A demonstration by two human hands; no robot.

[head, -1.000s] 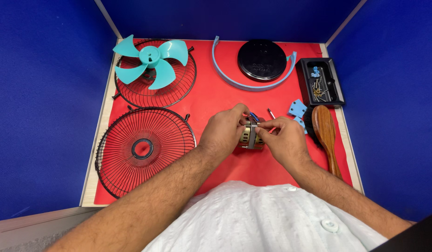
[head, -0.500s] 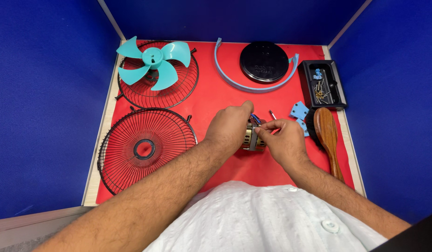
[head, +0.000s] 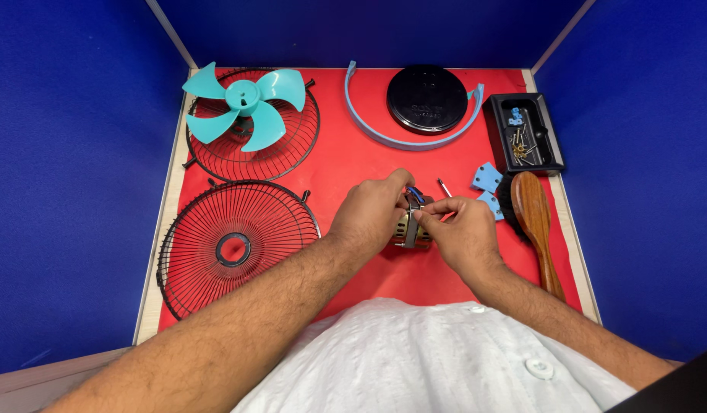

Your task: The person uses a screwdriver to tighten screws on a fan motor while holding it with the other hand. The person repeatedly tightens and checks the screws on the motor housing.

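I see the small fan motor (head: 411, 228) at mid-mat on the red mat (head: 353, 164), clamped between my left hand (head: 369, 214) and right hand (head: 462, 233), both gripping it; wooden brush (head: 533, 222) lies just right of the hands

No packages, labels, signs or screens in view, only loose fan parts on red mat.

Blue-walled workbench booth (head: 78, 153), red mat (head: 353, 164), fan parts
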